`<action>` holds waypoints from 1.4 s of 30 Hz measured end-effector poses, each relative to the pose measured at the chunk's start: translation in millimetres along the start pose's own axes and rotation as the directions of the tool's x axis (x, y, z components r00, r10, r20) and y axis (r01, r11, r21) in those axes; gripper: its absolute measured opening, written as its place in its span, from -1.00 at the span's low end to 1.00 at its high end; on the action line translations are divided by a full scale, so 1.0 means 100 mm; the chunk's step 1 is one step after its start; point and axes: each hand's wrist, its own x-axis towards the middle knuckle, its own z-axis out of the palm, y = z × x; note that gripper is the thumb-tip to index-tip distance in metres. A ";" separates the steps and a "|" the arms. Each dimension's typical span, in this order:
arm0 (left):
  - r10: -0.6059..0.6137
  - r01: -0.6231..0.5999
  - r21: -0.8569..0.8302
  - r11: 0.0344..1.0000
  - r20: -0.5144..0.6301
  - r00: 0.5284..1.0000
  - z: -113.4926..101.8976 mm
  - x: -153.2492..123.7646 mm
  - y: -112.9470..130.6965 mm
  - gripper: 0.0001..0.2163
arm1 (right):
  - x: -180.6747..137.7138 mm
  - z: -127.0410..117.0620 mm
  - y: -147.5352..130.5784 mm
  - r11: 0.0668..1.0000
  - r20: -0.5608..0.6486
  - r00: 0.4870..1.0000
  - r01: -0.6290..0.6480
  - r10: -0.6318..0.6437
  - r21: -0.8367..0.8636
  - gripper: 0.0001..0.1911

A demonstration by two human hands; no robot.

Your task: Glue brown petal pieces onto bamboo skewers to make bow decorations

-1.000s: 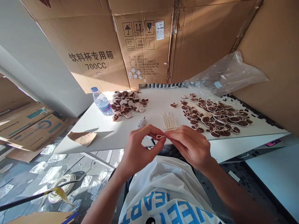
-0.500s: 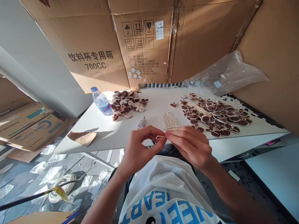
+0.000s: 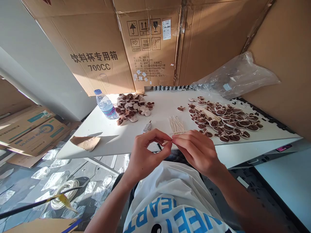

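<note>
Cream cord (image 3: 166, 142) is pinched in the fingertips of the person's left hand (image 3: 149, 155) and right hand (image 3: 198, 151), just nearer the body than the loose strands (image 3: 177, 124) on the white table (image 3: 162, 106). Left of those strands lie a small tube (image 3: 146, 127) and, farther off, brown-and-cream discs (image 3: 132, 106); right of them, bow-tied brown pieces (image 3: 222, 121).

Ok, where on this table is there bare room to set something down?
Two bare patches on the white table: one between the brown scrap and the small tube, another between the left heap and the lone brown piece. Crowded: the right side, under the spread of brown pieces, and just beyond the right hand, where pale cords lie.
</note>
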 end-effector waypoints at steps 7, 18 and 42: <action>-0.064 0.062 -0.065 0.996 -0.030 0.997 0.02 0.01 0.00 -0.92 | 0.00 0.01 -0.01 1.000 0.003 1.000 -0.011 0.011 0.009 -0.68; -0.090 0.085 -0.208 0.974 -0.012 0.996 -0.01 0.00 -0.05 -0.95 | 0.02 0.01 -0.01 0.994 -0.006 0.998 -0.059 0.060 0.087 -0.74; -0.206 0.260 -0.250 0.933 0.221 0.953 -0.16 0.05 0.03 -0.74 | 0.06 -0.05 -0.01 0.927 -0.023 0.969 -0.230 0.248 0.296 -0.74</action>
